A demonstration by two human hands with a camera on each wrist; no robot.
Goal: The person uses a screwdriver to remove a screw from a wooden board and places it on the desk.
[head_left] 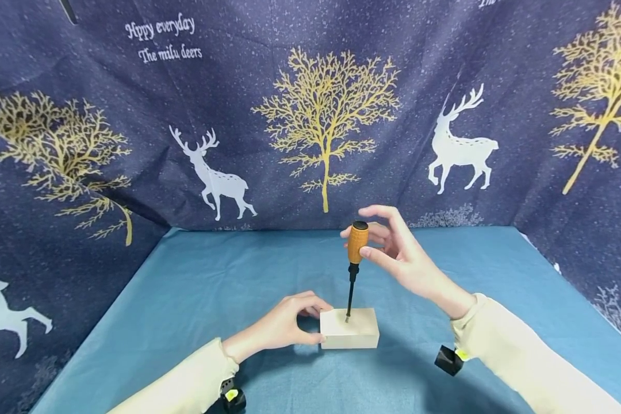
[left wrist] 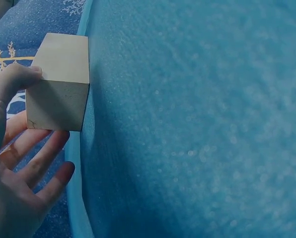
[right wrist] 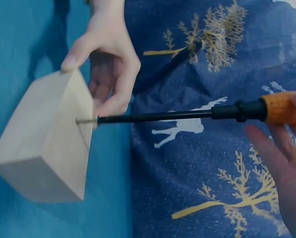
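A pale wooden block [head_left: 359,329] lies on the blue cloth, and my left hand [head_left: 288,322] holds its left end between thumb and fingers. In the left wrist view the thumb rests on one face of the block [left wrist: 63,62], with fingertips at another edge. A screw [right wrist: 87,120] stands partly sunk in the block's top. The black shaft of a screwdriver [head_left: 358,244] meets the screw's head, almost upright with a slight tilt. My right hand [head_left: 405,256] pinches its orange handle, thumb on the near side, other fingers behind, index finger raised near the black cap.
Blue cloth [head_left: 227,276] covers the table. Behind it hangs a dark blue backdrop [head_left: 290,195] printed with white deer and yellow trees. A small black device [head_left: 448,360] is at the right wrist, and another black device [head_left: 233,398] is at the left.
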